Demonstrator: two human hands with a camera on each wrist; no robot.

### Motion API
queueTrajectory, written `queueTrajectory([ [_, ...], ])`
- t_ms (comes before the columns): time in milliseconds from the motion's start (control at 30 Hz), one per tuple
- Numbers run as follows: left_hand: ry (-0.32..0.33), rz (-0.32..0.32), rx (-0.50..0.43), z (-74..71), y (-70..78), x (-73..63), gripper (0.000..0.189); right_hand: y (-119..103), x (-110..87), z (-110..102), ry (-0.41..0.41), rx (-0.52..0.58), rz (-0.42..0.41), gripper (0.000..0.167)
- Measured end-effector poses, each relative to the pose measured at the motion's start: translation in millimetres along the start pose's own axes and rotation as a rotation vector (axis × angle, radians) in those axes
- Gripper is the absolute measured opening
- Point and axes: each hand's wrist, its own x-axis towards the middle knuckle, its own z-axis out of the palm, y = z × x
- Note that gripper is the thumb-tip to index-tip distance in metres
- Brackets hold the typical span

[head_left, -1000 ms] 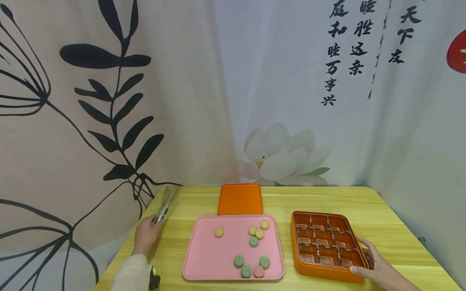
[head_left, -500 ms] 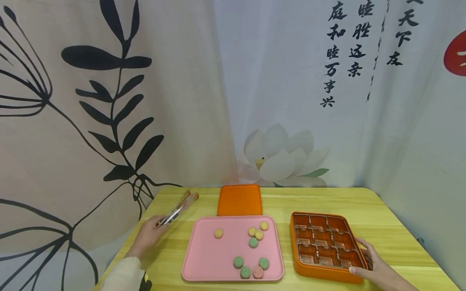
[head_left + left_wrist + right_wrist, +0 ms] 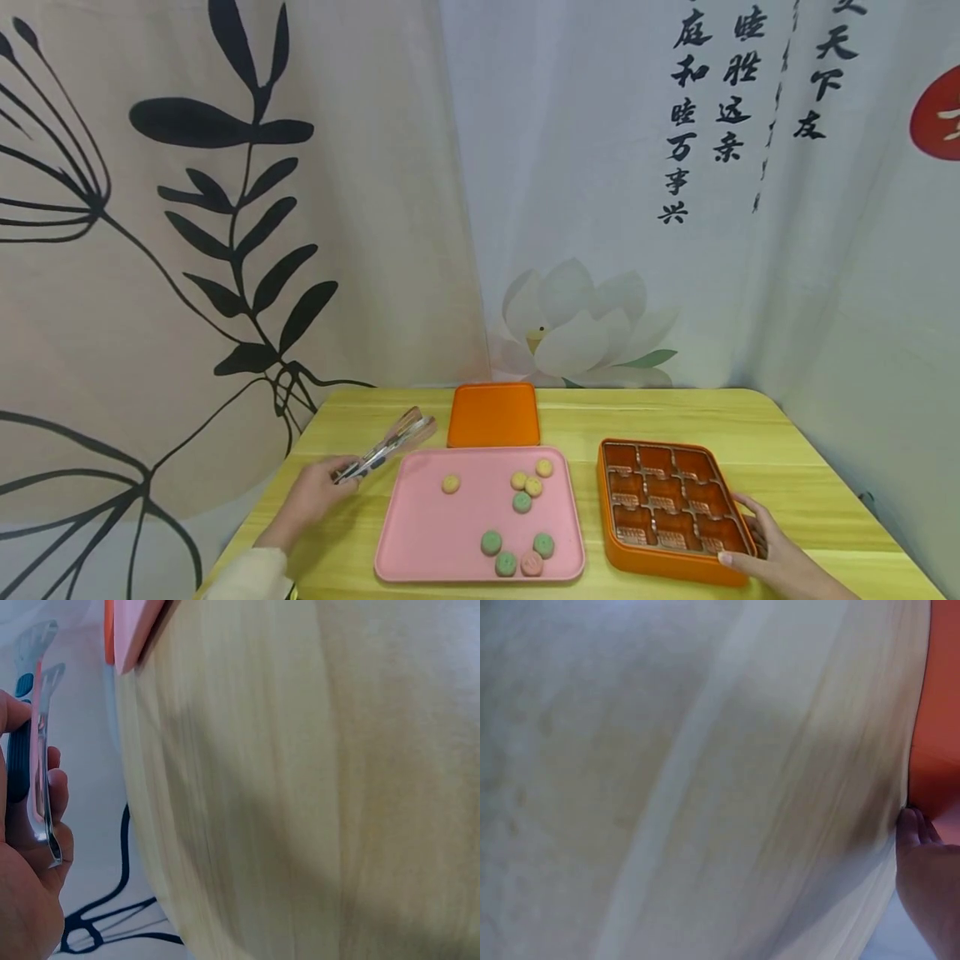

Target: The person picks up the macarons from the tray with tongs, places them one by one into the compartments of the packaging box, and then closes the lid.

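Note:
My left hand (image 3: 318,500) grips metal tongs (image 3: 386,448) by the handle end, their clear tips pointing up and right toward the tray's far left corner. In the left wrist view, fingers and thumb wrap the tongs' dark grip (image 3: 19,761). A pink tray (image 3: 420,542) bears small round pressed cakes: several yellow ones, several green ones and one pink cake (image 3: 532,563). My right hand (image 3: 780,552) holds the near right corner of an orange box (image 3: 667,564), thumb at the front and fingers along the side. Inside it sits a brown insert (image 3: 664,492) divided into square compartments.
An orange lid-like panel (image 3: 493,415) lies behind the tray, right at its far edge. Everything stands on a yellow wood-grain table (image 3: 600,408). A printed curtain (image 3: 390,208) hangs behind the table.
My left hand has moved right and swung the tongs from nearly upright toward the tray, their tips now lower and further right. The right hand stays on the box.

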Motion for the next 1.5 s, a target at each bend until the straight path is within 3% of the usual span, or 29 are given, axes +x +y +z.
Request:
queueTrajectory([
  [133,-0.023,0.019,-0.015,5.1,1.6,-2.6,0.03,0.0,0.0,0.0,0.0,0.007,0.004,0.089],
  [400,-0.132,0.131,-0.06,7.5,5.2,-7.3,0.027,1.3,-0.3,0.6,-0.003,0.018,-0.003,0.089],
  [700,-0.256,0.194,-0.094,5.2,-3.5,-14.8,0.027,1.4,-0.1,1.6,-0.006,0.008,0.004,0.089],
  [867,-0.308,0.191,-0.139,7.6,-8.3,-19.7,0.028,-0.5,0.1,1.0,-0.001,-0.011,0.004,0.088],
  [1500,-0.293,0.227,-0.168,21.5,-15.1,-21.8,0.02,-0.4,-1.4,0.6,-0.002,-0.013,-0.001,0.088],
])
